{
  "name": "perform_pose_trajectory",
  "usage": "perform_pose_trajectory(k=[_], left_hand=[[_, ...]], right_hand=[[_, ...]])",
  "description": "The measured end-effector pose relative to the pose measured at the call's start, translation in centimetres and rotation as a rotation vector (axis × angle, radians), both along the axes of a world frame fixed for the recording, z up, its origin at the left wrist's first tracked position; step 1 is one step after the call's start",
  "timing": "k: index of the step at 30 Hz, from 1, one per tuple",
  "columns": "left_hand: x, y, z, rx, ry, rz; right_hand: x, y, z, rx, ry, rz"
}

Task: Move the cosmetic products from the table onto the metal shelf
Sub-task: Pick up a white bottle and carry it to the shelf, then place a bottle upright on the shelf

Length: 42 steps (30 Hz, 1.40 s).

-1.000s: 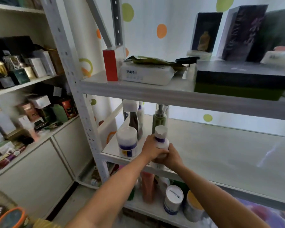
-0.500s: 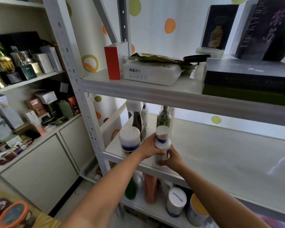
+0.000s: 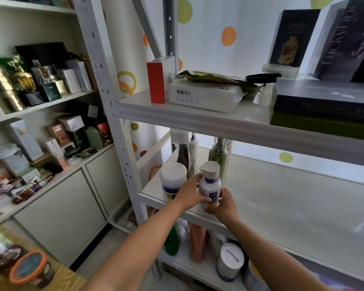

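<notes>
A white pump bottle (image 3: 209, 183) with a blue band stands upright near the front edge of the metal shelf's middle level (image 3: 282, 206). My left hand (image 3: 190, 193) wraps its left side and my right hand (image 3: 224, 205) holds its lower right. Just left of it stands a white jar (image 3: 172, 179) with a blue and yellow label. Behind them are a dark bottle (image 3: 183, 156), a slim white bottle (image 3: 193, 148) and a green pump bottle (image 3: 218, 158). At the bottom left, a wooden table (image 3: 65, 278) carries an orange-rimmed jar (image 3: 29, 267).
The upper level holds a red box (image 3: 156, 82), a tissue pack (image 3: 204, 97) and dark boxes (image 3: 324, 101). The lower level has bottles and tubs (image 3: 230, 262). A white cabinet (image 3: 57, 211) crowded with boxes stands at the left. The middle level's right part is bare.
The view has shifted slightly. Both hands stay on the pump bottle, which remains on the middle level and appears turned a little.
</notes>
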<state>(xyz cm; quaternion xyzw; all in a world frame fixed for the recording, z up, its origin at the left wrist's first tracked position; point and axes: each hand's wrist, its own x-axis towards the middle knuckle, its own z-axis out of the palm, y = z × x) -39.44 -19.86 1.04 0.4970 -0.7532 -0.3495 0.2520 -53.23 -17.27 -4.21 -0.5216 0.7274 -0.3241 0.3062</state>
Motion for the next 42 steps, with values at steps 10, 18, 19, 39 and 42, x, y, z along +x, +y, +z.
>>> perform_pose_trajectory(k=[10,18,19,39,42], left_hand=[[-1.3,-0.7,-0.7,0.096,0.06,0.055],[-0.6,-1.7,-0.7,0.075,-0.04,0.044],[-0.5,-1.6,-0.7,0.079,-0.049,0.041],[13.1,9.0,-4.3,-0.138,-0.542,0.044],[17.8,12.0,-5.3,-0.084,-0.722,0.138]], right_hand=[[-1.1,0.5,-0.4,-0.048,-0.052,0.044],[-0.1,0.0,0.1,-0.04,-0.023,-0.038],[0.0,0.0,0.0,-0.039,-0.023,-0.04],[10.0,8.8,-1.9,-0.085,0.286,0.102],[15.1,9.8,-2.1,-0.093,0.361,0.408]])
